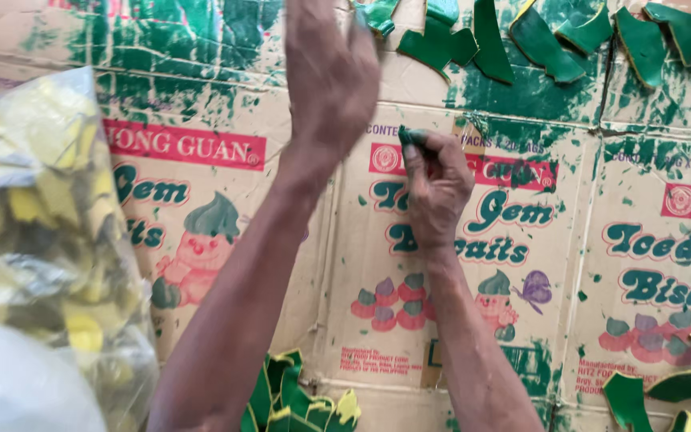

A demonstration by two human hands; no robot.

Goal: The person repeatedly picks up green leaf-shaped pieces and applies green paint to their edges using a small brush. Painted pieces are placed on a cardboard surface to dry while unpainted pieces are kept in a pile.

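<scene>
**Green-stained hands over the flattened cartons**

Both arms reach out across cardboard sheets (201, 264) smeared with green paint. The left hand (331, 76) hangs loose, fingers drooping forward and slightly apart, gripping nothing I can see. The right hand (435, 188) is curled into a fist, its fingertips (411, 138) coated green; whether it pinches something I cannot tell. Green painted pieces (473, 40) lie in a row at the far edge, long sides mostly pointing away. A clear bag (49, 240) of yellow pieces sits left.
</scene>
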